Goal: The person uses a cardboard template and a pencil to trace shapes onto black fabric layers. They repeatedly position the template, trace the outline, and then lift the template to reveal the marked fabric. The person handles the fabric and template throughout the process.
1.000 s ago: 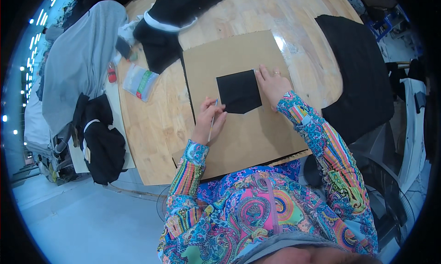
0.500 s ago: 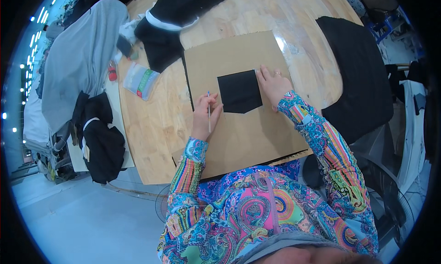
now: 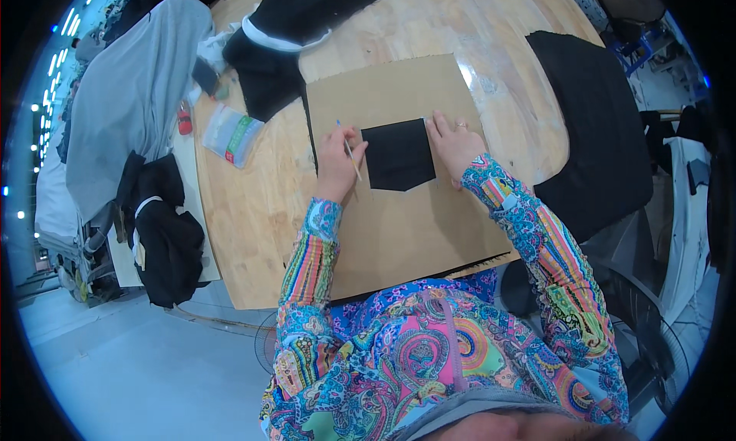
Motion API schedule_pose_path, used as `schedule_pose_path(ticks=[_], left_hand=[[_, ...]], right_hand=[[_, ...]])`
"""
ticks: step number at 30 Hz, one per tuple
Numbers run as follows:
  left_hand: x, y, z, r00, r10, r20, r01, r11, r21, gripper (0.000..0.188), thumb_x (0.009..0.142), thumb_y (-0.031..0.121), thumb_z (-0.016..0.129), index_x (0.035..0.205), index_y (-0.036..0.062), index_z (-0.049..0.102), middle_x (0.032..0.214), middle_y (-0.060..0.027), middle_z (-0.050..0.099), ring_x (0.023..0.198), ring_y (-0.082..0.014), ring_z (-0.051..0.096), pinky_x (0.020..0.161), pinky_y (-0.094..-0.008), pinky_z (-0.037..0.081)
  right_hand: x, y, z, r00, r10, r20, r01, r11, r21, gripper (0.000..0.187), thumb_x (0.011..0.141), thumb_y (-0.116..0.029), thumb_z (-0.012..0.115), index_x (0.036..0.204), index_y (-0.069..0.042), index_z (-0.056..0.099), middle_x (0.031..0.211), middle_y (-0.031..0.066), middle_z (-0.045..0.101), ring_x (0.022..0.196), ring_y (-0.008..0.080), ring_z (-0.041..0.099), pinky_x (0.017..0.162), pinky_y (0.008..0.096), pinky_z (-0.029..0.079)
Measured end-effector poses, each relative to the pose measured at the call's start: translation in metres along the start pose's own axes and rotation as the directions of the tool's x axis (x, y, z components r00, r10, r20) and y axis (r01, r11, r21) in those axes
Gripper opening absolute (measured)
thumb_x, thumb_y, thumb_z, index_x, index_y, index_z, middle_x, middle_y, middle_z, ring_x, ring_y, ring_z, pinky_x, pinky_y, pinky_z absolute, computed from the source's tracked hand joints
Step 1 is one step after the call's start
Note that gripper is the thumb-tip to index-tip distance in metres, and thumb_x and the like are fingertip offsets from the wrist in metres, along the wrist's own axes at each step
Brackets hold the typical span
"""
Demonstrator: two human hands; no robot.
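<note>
A black pocket-shaped fabric piece [image 3: 399,156] with a pointed lower edge lies flat on a brown paper or cardboard sheet [image 3: 414,230]. My left hand [image 3: 334,163] is at the piece's upper left corner, its fingers closed around a slim white pen [image 3: 353,162] with a bluish end. Along the piece's right edge rests my right hand [image 3: 458,147], fingers stretched out, fingertips by the upper right corner; it grasps nothing. Dark fabric edges peek out from under the brown sheet at its left and lower sides.
The wooden table [image 3: 245,249] carries a clear plastic packet [image 3: 231,136] and black garment pieces with a white band [image 3: 268,38]. A large black panel [image 3: 594,134] lies at right. Grey cloth [image 3: 130,96] hangs at left; a fan [image 3: 640,326] stands lower right.
My left hand has slid up along the left side of the black piece to its upper left corner, and the pen has tilted. My right hand stays almost where it was.
</note>
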State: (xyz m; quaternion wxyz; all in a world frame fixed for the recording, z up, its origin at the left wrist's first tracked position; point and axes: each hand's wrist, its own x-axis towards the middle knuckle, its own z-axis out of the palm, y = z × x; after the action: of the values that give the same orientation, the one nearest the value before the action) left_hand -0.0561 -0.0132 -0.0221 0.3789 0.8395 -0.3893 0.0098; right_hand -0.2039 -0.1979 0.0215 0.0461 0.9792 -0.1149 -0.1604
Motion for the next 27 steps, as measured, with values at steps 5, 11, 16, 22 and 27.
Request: schedule_pose_path(ticks=[5, 11, 16, 22, 27], left_hand=[[0.018, -0.001, 0.003, 0.993, -0.088, 0.078, 0.087, 0.996, 0.023, 0.035, 0.07, 0.012, 0.073, 0.097, 0.0043, 0.052, 0.097, -0.012, 0.057, 0.089, -0.0294, 0.052, 0.077, -0.0362, 0.044], [0.02, 0.011, -0.026, 0.894, 0.02, 0.447, -0.024, 1.0, 0.004, 0.05, 0.063, 0.013, 0.079, 0.099, 0.0054, 0.045, 0.125, -0.013, 0.051, 0.11, -0.0296, 0.045, 0.093, -0.0362, 0.039], [0.02, 0.009, -0.031, 0.87, 0.08, 0.486, -0.069, 0.997, -0.04, 0.054, 0.06, 0.011, 0.079, 0.102, 0.0051, 0.047, 0.111, -0.0108, 0.053, 0.113, -0.0309, 0.042, 0.096, -0.0375, 0.038], [0.024, 0.006, -0.032, 0.82, 0.017, 0.573, 0.034, 0.996, -0.079, 0.053, 0.059, 0.006, 0.078, 0.096, 0.0066, 0.04, 0.136, -0.0164, 0.04, 0.127, -0.0331, 0.031, 0.103, -0.0371, 0.031], [0.019, 0.013, -0.034, 0.793, -0.001, 0.609, 0.011, 1.0, -0.012, 0.058, 0.059, 0.004, 0.077, 0.105, 0.0051, 0.041, 0.129, -0.0155, 0.043, 0.126, -0.0335, 0.032, 0.101, -0.0377, 0.033]], right_hand=[[0.001, 0.001, 0.003, 1.0, 0.006, 0.0, -0.006, 0.999, 0.041, 0.059, 0.083, -0.008, 0.051, 0.138, -0.006, 0.03, 0.144, 0.0133, 0.026, 0.111, 0.0369, 0.048, 0.083, 0.0351, 0.05], [0.001, 0.001, 0.004, 1.0, 0.005, 0.0, -0.005, 1.0, 0.024, 0.059, 0.083, -0.008, 0.051, 0.138, -0.005, 0.03, 0.144, 0.0136, 0.026, 0.111, 0.0374, 0.048, 0.083, 0.0358, 0.05], [0.001, 0.001, 0.004, 1.0, -0.005, -0.012, 0.005, 1.0, 0.024, 0.059, 0.083, -0.008, 0.05, 0.138, -0.005, 0.03, 0.144, 0.0138, 0.026, 0.111, 0.0375, 0.048, 0.084, 0.036, 0.05], [0.002, 0.002, 0.006, 1.0, -0.007, -0.018, 0.007, 1.0, 0.011, 0.059, 0.083, -0.007, 0.05, 0.138, -0.005, 0.03, 0.144, 0.0138, 0.026, 0.11, 0.0374, 0.048, 0.084, 0.0358, 0.049], [0.002, 0.001, 0.004, 1.0, -0.006, -0.003, 0.006, 1.0, 0.023, 0.059, 0.083, -0.007, 0.051, 0.138, -0.005, 0.03, 0.144, 0.014, 0.026, 0.111, 0.0377, 0.048, 0.083, 0.0356, 0.049]])
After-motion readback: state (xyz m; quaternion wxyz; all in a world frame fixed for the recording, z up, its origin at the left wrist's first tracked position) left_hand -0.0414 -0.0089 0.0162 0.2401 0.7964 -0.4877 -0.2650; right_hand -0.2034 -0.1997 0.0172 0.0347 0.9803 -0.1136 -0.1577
